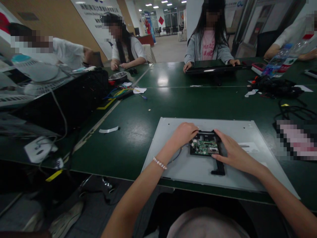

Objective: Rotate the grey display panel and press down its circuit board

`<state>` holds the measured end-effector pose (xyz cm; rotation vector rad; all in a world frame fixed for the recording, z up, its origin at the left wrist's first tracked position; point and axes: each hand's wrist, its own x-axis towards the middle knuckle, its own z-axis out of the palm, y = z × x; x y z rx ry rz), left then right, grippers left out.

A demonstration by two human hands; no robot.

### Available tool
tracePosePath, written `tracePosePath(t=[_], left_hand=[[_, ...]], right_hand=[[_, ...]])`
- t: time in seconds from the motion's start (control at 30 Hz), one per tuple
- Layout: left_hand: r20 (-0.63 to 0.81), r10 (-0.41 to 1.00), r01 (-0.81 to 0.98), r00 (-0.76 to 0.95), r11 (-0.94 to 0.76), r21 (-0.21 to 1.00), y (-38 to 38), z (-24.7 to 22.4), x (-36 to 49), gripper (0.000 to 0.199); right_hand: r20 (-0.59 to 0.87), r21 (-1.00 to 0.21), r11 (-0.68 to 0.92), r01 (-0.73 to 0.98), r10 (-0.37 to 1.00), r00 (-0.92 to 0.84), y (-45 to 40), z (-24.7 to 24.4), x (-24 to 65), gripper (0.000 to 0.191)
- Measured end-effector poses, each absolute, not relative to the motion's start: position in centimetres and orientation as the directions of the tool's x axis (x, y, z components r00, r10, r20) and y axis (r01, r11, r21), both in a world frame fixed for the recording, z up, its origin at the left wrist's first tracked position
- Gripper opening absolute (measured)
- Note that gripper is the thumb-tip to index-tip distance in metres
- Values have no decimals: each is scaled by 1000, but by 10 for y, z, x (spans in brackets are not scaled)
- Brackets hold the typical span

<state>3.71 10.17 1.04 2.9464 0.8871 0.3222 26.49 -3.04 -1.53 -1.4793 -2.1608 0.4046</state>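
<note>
A green circuit board (pixel 204 147) sits in a black plastic frame (pixel 220 167) over a light grey flat panel (pixel 170 132). My left hand (pixel 187 132), with a beaded bracelet at the wrist, has its bent fingers on the frame's upper left corner; the fingertips are partly hidden. My right hand (pixel 229 150) grips the frame's right side, thumb at the lower edge and fingers at the upper right corner. A thin grey cable (pixel 176 156) runs from the board's left side beneath my left forearm.
Large black equipment (pixel 84 96) stands left, near loose wires and a white strip (pixel 109 130). At right lie a phone (pixel 297 138), black cables (pixel 274 86) and bottles (pixel 278 62). Across the green table (pixel 123 152), a person holds a black flat device (pixel 218 68); others sit nearby.
</note>
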Motion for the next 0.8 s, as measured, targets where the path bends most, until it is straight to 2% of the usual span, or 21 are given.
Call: tracePosePath(t=[0.27, 0.57, 0.7, 0.8], left_hand=[[178, 533, 534, 827, -844, 45, 99, 13, 38, 21], [237, 585, 568, 776, -811, 142, 91, 17, 36, 24], [294, 655, 636, 696, -753, 172, 92, 37, 20, 28], [325, 789, 792, 521, -589, 160, 100, 57, -13, 27]], right_hand=[[236, -499, 375, 781, 926, -294, -32, -14, 263, 89], [204, -505, 347, 790, 938, -281, -36, -14, 262, 91], [235, -527, 341, 778, 939, -252, -39, -13, 261, 85], [282, -535, 346, 771, 933, -223, -40, -11, 261, 78]])
